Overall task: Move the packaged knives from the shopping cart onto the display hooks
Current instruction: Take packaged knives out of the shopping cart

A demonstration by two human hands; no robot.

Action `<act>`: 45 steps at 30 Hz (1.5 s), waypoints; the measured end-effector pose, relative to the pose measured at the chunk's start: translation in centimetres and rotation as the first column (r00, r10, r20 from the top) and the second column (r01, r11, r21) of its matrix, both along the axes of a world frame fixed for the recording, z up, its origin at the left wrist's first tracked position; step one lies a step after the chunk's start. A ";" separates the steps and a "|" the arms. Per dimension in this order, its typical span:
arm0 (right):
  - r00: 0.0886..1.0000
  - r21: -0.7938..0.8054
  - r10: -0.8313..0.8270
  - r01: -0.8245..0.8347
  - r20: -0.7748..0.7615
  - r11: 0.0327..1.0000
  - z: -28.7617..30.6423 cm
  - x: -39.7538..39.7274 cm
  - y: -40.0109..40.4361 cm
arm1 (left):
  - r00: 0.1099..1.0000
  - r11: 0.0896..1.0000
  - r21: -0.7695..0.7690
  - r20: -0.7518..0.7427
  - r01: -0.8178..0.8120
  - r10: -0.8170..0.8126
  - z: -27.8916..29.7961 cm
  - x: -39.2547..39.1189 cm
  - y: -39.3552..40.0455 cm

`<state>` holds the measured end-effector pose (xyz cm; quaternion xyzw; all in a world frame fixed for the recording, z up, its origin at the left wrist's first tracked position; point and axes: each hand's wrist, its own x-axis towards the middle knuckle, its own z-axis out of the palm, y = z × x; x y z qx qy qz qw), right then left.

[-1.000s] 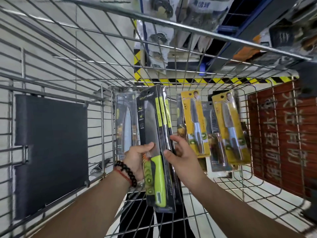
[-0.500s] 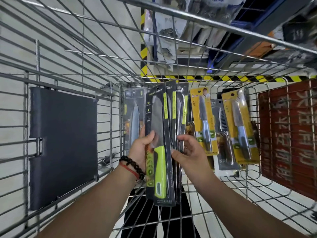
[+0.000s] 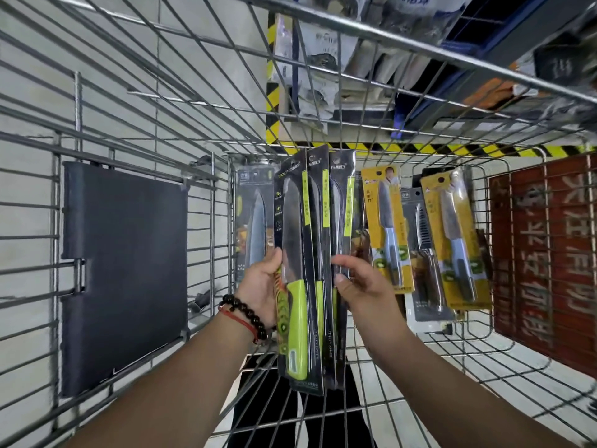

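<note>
The wire shopping cart point(image 3: 135, 130) fills the view, its black fold-down flap point(image 3: 124, 273) at 9 o'clock. Loose yellow-carded knives point(image 3: 387, 227) lean on the far wall at 2 o'clock. At centre, a fanned stack of black packaged knives point(image 3: 310, 253) stands upright, probably so the hang holes stay uppermost. The left hand point(image 3: 261, 286) grips the stack's left edge; the right hand point(image 3: 358, 282) pinches its right edge, steadying it.

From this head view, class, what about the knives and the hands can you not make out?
- Display hooks: none in view, only the wire cart.
- Left hand: its fingers are hidden behind the black packs.
- Rear packs' knives: covered by the front pack.
- Pack print: too small.
</note>
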<state>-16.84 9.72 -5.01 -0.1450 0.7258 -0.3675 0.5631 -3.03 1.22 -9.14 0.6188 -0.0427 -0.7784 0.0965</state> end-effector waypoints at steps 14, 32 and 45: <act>1.000 -0.022 0.005 -0.005 -0.003 1.000 0.4 0.7 -0.4 | 0.996 0.996 -0.086 -0.083 0.025 -0.032 -0.6 0.4 0.4; 0.967 0.099 0.186 -0.206 0.176 0.974 -2.1 1.9 -1.3 | 0.996 0.985 -0.163 -0.050 0.059 -0.068 -2.2 4.2 -0.5; 0.442 0.714 0.791 -0.375 -0.423 0.591 -9.8 -8.4 1.6 | 0.970 0.967 -0.099 0.089 0.236 -0.228 -3.8 5.2 0.5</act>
